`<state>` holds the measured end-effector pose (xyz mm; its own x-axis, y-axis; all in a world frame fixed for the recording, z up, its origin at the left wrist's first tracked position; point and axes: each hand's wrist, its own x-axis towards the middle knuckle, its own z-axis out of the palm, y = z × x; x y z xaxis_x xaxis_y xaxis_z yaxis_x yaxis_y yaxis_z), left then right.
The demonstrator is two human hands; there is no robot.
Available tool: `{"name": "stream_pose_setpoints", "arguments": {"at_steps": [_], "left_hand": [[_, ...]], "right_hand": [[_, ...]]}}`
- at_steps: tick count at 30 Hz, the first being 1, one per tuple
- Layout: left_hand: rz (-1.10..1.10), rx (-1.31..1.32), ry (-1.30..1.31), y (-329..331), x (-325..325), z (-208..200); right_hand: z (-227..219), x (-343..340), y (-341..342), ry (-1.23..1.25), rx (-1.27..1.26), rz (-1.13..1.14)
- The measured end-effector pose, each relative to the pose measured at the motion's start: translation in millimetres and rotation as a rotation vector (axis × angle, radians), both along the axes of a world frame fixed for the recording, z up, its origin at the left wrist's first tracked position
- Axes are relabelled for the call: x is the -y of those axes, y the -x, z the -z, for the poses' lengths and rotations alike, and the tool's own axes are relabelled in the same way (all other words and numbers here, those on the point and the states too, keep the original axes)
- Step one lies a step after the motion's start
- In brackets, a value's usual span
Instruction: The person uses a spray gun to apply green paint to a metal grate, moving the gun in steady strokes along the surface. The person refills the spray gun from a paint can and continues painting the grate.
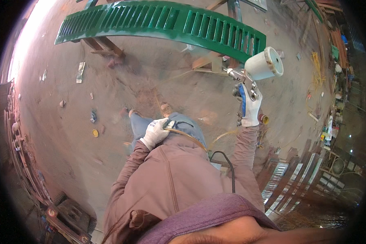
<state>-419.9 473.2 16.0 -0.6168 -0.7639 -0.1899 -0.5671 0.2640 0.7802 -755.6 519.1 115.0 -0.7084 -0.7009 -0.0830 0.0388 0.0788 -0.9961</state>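
My right hand (250,103), in a white and blue work glove, is closed around the grip of a metal spray gun (240,76). A whitish paint cup (263,65) sits tilted on top of the gun. Beyond the nozzle lies a long slatted shutter panel (179,26), coated glossy green and raised on wooden supports. At my waist, my left hand (155,132), also gloved, is closed on a yellowish air hose (187,135), which runs across my front to the right.
Trestle legs (105,45) and a wooden block (209,63) stand under the panel. Scraps and a yellow lid (95,133) litter the dusty floor at left. More slatted panels (290,183) lean at lower right. Coiled yellow hose (317,69) lies at far right.
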Motion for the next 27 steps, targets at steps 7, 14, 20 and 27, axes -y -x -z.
{"name": "stream_pose_setpoints", "arguments": {"at_steps": [7,14,20,27], "left_hand": [[0.061,0.091,-0.031,-24,44,-4],[0.128,0.179,-0.127,-37,61,-1],[0.306,0.211,-0.095,-37,81,-22],[0.342,0.22,-0.032,-65,92,-10]], "right_hand": [[2,-23,15,-0.16,-0.195,0.261],[50,-96,56,-0.275,-0.469,0.735],[32,-71,22,-0.283,-0.508,0.682],[28,12,-33,-0.158,-0.395,0.31]]}}
